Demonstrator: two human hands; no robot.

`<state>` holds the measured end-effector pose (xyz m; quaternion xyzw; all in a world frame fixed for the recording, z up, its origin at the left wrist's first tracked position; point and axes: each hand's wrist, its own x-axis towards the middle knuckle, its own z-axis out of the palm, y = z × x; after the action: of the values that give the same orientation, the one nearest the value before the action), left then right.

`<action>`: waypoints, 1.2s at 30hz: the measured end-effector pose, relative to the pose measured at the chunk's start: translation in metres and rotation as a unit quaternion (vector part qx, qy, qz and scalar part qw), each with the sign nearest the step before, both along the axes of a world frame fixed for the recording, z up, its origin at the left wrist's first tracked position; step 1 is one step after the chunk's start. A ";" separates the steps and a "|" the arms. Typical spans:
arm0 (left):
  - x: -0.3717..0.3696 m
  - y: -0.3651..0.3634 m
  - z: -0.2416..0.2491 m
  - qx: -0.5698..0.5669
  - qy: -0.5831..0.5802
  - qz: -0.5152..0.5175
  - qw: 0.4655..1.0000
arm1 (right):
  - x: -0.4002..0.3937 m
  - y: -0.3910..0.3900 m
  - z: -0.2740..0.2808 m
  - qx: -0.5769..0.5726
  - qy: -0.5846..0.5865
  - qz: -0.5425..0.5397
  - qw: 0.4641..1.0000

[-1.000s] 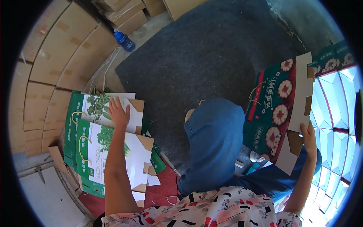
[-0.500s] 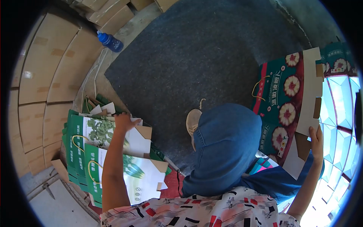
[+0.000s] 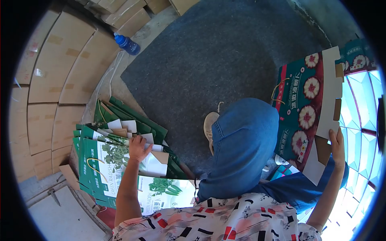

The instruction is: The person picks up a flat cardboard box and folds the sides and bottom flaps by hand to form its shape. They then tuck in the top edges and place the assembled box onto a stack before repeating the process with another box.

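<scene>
The left hand (image 3: 138, 148) lies flat, fingers spread, on the top sheet of a stack of flattened green radish cartons (image 3: 104, 168) at the near left; it presses on the white panel beside the printed vegetable picture and grips nothing. Yellow cord handles show on the green edges of that stack, and more folded green cartons (image 3: 132, 120) fan out just beyond it toward the far side. Over on the right, the right hand (image 3: 337, 146) is closed on the near edge of a dark green and red flat carton (image 3: 305, 108) printed with round sliced-radish pictures, thumb and fingers pinching the brown cardboard flap, and the carton stands tilted upward, its white flaps toward the right. Between the 2 hands sits the person's raised knee in blue denim (image 3: 241, 144), with a pale shoe (image 3: 210, 124) on the dark grey mat (image 3: 209, 56) just beyond it. A patterned white, red and black shirt (image 3: 225, 221) fills the near edge. A blue bottle (image 3: 127, 44) lies at the far left corner of the mat, next to a wall of stacked brown cardboard boxes (image 3: 52, 76). More green cartons (image 3: 358, 56) lean at the far right.
</scene>
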<state>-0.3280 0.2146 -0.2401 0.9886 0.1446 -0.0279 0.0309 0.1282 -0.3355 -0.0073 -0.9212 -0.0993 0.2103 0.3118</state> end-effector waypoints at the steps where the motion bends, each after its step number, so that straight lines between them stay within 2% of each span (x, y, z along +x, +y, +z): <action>1: -0.005 -0.003 -0.001 -0.002 -0.005 -0.004 1.000 | 0.000 -0.001 -0.002 0.003 -0.006 -0.005 1.000; 9: -0.047 -0.043 0.003 -0.010 0.027 -0.041 0.999 | -0.001 -0.003 -0.005 0.004 -0.046 0.006 0.999; 12: -0.055 -0.053 0.000 -0.019 0.043 -0.019 0.999 | 0.000 -0.003 -0.012 0.071 -0.059 0.020 0.996; 13: -0.056 -0.053 -0.003 -0.027 0.056 -0.011 0.998 | 0.004 -0.006 -0.016 0.050 -0.040 0.030 0.998; 14: -0.057 -0.054 -0.010 -0.043 0.019 -0.012 0.999 | 0.007 -0.018 -0.015 0.024 -0.027 0.034 0.999; 16: -0.042 -0.065 0.000 -0.046 -0.011 -0.010 0.999 | -0.001 -0.009 -0.005 -0.048 -0.132 0.047 0.989; 19: 0.011 -0.083 0.032 -0.017 -0.063 0.003 0.998 | 0.002 -0.011 0.002 0.003 -0.090 0.062 0.994; 22: 0.114 -0.111 0.121 -0.058 -0.213 0.034 0.975 | 0.003 -0.014 0.003 0.015 -0.087 0.094 0.992; 24: 0.180 -0.147 0.192 -0.180 -0.325 0.043 0.927 | 0.005 -0.019 -0.003 0.015 -0.087 0.110 0.990; 26: 0.239 -0.200 0.254 -0.322 -0.424 0.003 0.846 | 0.000 -0.018 0.001 0.049 -0.111 0.123 0.985; 28: 0.289 -0.244 0.285 -0.372 -0.389 -0.075 0.839 | 0.000 -0.018 -0.004 0.082 -0.112 0.123 0.983; 29: 0.313 -0.269 0.290 -0.409 -0.357 -0.105 0.833 | -0.002 -0.016 -0.001 0.072 -0.097 0.122 0.985; 30: 0.339 -0.287 0.279 -0.398 -0.312 -0.157 0.848 | 0.000 -0.016 -0.002 0.085 -0.108 0.140 0.981; 31: 0.364 -0.307 0.261 -0.414 -0.284 -0.167 0.849 | 0.002 -0.017 -0.007 0.098 -0.120 0.157 0.975; 32: 0.388 -0.323 0.237 -0.448 -0.211 -0.123 0.860 | 0.004 -0.017 -0.010 0.109 -0.132 0.174 0.970; 34: 0.433 -0.345 0.191 -0.478 -0.168 -0.078 0.859 | 0.003 -0.012 -0.007 0.089 -0.105 0.166 0.976; 36: 0.463 -0.358 0.179 -0.522 -0.153 -0.018 0.839 | 0.003 -0.003 0.002 0.066 -0.096 0.169 0.979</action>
<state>0.1353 -0.1430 -0.0615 0.8200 0.0847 0.0522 0.5637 0.1309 -0.3383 -0.0056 -0.8844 -0.2970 0.1633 0.3208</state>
